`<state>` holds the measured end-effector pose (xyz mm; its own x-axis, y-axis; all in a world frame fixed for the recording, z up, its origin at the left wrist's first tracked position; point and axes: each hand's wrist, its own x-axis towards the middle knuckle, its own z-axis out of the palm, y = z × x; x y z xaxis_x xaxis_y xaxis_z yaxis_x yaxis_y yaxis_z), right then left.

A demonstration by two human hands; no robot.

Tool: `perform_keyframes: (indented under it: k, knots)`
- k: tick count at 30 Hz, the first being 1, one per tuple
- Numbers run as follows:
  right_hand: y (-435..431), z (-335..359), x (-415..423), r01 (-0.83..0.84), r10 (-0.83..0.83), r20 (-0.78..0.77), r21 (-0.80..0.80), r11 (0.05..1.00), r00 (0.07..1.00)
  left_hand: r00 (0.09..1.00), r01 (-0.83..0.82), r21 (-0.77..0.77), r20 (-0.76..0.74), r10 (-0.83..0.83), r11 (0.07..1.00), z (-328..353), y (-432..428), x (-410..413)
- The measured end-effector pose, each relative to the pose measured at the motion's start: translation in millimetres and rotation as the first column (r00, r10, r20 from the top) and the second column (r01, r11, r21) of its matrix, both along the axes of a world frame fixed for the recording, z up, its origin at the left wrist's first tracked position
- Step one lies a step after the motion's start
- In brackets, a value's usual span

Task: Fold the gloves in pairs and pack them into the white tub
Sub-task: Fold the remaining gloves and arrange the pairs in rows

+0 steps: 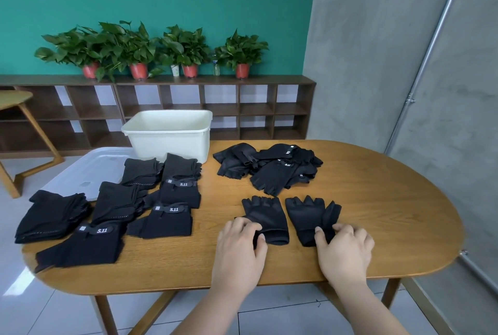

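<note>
With the left hand pinching the cuff of one black fingerless fabric glove and the right hand its mate, both flat just ahead, pairing seems begun; next likely stacking them, the rectangular white plastic tub well beyond the left hand

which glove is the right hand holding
The right glove of the flat pair nearest the person: the right hand pinches its cuff, while the left hand holds the left glove.
</note>
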<state>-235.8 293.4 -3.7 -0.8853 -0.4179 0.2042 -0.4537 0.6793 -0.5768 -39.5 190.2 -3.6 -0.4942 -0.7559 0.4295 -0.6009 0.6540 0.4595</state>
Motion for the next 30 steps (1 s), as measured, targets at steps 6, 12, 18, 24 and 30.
perform_keyframes:
  k: [6,12,18,24,30]
  knots:
    - [4.6,-0.2,-2.1,-0.025,0.029,0.038,-0.115,0.993,0.999,0.994,0.112,0.057,0.003,-0.112,0.992,0.5,-1.7,-0.7]
    - [5.8,-0.5,-4.9,-0.037,0.052,0.054,-0.239,0.97,0.997,0.985,0.157,0.073,-0.089,-0.151,0.985,-2.3,-2.4,3.1]
    - [5.7,17.7,-7.4,0.015,0.074,0.177,-0.456,0.89,0.981,0.99,0.137,0.002,-0.039,-0.137,0.991,-7.2,-2.6,1.2]
    - [1.0,49.4,-13.7,-0.146,0.154,-0.018,-0.431,0.891,0.988,0.977,0.212,0.033,0.001,-0.212,0.977,-7.6,-6.2,1.2]
    - [-13.7,89.3,-4.0,-0.44,0.23,-0.548,-0.29,0.85,0.804,0.963,0.268,0.056,-0.021,-0.267,0.962,-5.3,-7.6,2.7]
